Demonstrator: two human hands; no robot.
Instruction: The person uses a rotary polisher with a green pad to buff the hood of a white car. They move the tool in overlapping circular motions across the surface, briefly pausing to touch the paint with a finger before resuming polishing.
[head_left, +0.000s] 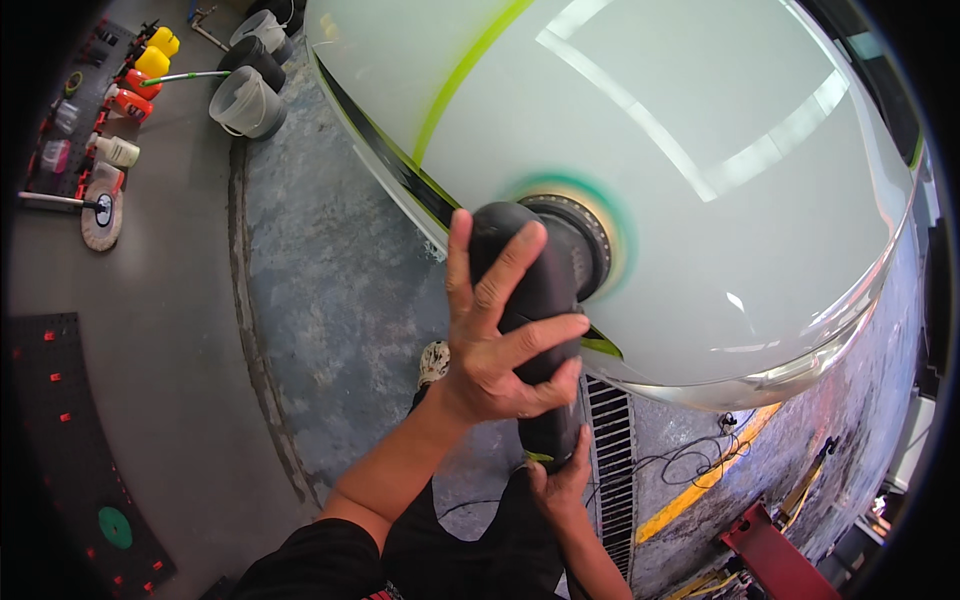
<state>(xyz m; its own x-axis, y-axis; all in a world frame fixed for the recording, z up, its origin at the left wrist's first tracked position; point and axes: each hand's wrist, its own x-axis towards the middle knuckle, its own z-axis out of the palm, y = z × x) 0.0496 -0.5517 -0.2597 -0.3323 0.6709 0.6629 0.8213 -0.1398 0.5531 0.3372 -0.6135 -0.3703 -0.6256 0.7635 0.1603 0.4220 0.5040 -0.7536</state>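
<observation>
A black power polisher lies against the glossy white front of a car. Its round pad meets the paint, and the green rim looks smeared, as if spinning. My left hand grips the polisher's body from above, fingers spread around it. Lower down, my right hand holds the rear end of the handle; some of its fingers are hidden. A lime-green strip runs across the panel just left of the pad. Bright white bands on the paint look like reflected lights.
Several buckets stand at the upper left, beside a rack of bottles. A black perforated board is at the left. Right of my legs are a floor grate, a loose cord, a yellow line and a red metal piece.
</observation>
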